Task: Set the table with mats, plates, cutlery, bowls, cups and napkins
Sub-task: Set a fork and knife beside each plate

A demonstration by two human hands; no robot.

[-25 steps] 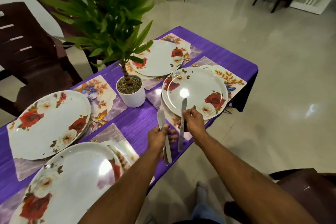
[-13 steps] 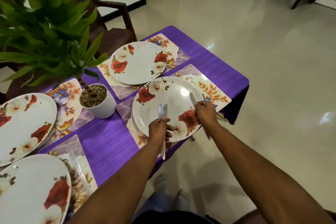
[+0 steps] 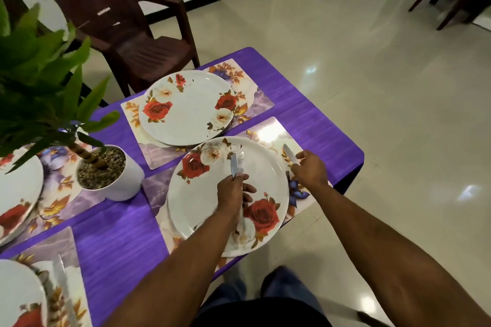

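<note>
Right hand [image 3: 309, 173] shifted, shiny silver knife [image 3: 290, 153]

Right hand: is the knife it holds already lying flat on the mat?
No: the right hand pinches the knife raised over the mat.

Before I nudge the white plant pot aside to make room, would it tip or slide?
The white plant pot looks likely to tip: its tall leafy plant leans left. The gravel filling suggests a heavy base. It straddles a mat's edge and may catch.
</note>
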